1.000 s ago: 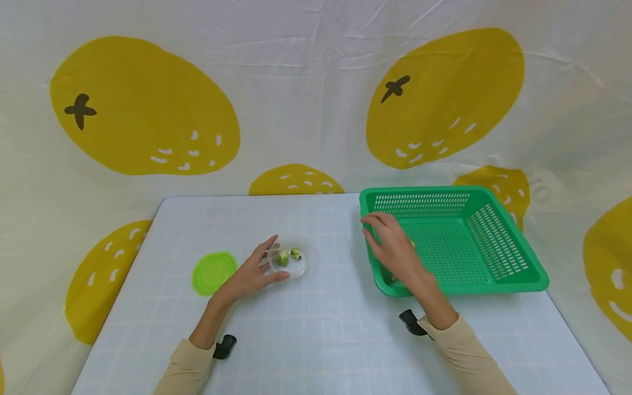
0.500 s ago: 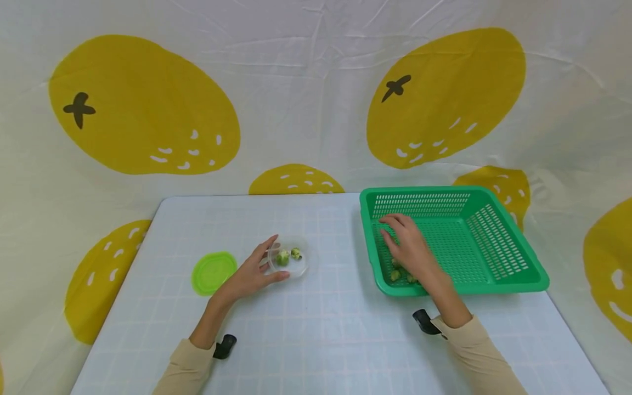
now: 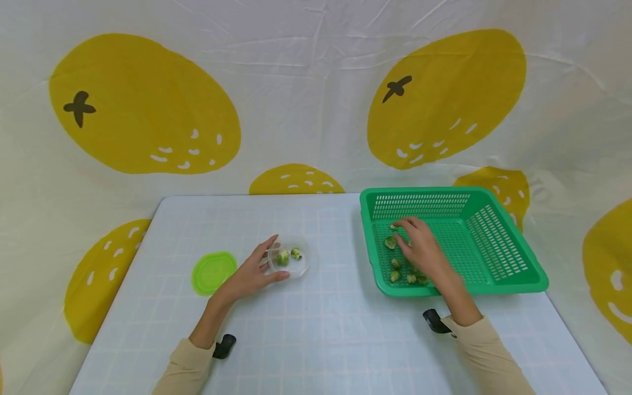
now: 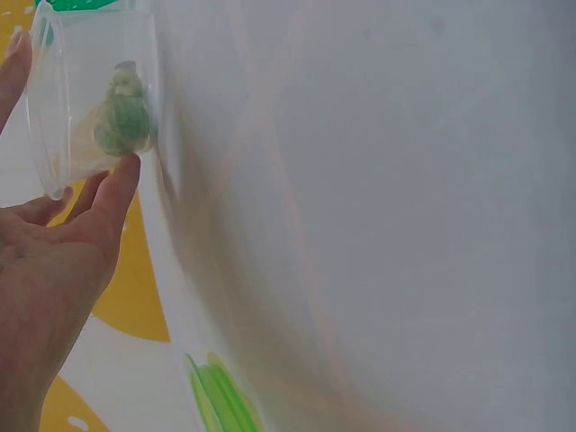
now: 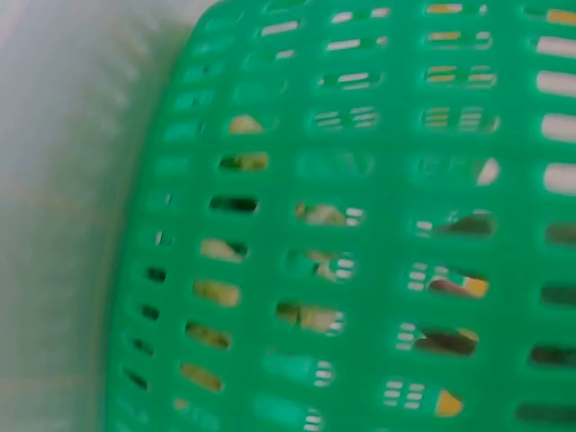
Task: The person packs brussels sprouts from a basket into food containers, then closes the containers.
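1. Green perforated basket (image 3: 456,247), at the right.
2. Right hand (image 3: 423,249), inside it; thumb and fingers apart.
3. Left hand (image 3: 250,271), thumb and fingers spread round a clear plastic cup (image 3: 298,268), which uneven pressure might tip.
4. Brussels sprouts (image 3: 282,258), two in cup, others in basket; a nudge could roll them.

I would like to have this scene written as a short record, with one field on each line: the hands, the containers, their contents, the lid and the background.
Left hand: thumb and fingers around the clear cup
Right hand: inside the green basket; whether it pinches anything is unclear
Cup contents: two small sprouts visible
Basket contents: several loose sprouts, near its left end
Light green lid: off the cup, on the table, left of it
Backdrop: white, with yellow fruit shapes
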`<state>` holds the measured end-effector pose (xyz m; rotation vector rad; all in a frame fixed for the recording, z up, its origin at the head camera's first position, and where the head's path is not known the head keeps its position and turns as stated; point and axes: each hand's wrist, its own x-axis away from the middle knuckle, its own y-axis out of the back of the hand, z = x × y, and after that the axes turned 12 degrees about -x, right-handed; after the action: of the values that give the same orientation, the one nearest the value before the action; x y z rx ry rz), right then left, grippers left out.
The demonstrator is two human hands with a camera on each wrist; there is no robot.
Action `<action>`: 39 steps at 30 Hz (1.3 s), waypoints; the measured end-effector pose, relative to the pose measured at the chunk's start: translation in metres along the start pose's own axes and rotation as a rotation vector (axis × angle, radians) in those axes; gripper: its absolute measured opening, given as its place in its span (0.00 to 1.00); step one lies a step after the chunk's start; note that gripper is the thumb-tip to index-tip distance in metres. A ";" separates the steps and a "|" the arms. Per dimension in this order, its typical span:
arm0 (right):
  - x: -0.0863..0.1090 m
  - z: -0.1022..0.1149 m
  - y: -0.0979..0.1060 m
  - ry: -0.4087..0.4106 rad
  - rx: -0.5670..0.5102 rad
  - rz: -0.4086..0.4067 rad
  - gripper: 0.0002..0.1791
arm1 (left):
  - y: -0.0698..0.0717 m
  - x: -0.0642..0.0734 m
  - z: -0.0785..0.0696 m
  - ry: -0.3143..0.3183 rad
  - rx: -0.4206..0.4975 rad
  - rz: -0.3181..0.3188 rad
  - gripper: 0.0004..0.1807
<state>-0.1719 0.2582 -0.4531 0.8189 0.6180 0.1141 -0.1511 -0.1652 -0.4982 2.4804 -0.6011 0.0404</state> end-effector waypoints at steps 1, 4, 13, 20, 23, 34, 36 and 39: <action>0.001 -0.001 0.001 -0.014 0.000 0.009 0.14 | 0.000 0.000 0.000 0.002 -0.002 0.000 0.58; 0.005 -0.003 0.004 -0.053 0.008 0.039 0.14 | 0.000 0.000 0.000 0.009 -0.008 -0.001 0.58; 0.008 -0.011 0.015 -0.205 0.015 0.229 0.16 | 0.000 0.000 0.001 0.005 -0.016 -0.002 0.58; 0.011 -0.013 0.018 -0.246 0.030 0.327 0.17 | 0.000 -0.001 0.002 0.010 -0.009 0.000 0.58; 0.012 -0.013 0.019 -0.261 0.023 0.356 0.16 | -0.001 -0.002 0.002 0.011 -0.008 -0.001 0.58; 0.010 -0.015 0.018 -0.236 0.001 0.378 0.08 | 0.000 -0.004 0.004 0.004 0.004 -0.003 0.57; 0.010 -0.015 0.018 -0.229 -0.006 0.370 0.08 | 0.000 -0.004 0.005 0.002 0.006 -0.003 0.57; 0.010 -0.013 0.018 -0.226 -0.013 0.359 0.07 | 0.000 -0.004 0.005 -0.001 0.006 -0.002 0.57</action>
<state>-0.1688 0.2827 -0.4518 0.9097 0.2525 0.3472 -0.1549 -0.1661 -0.5026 2.4867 -0.6001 0.0397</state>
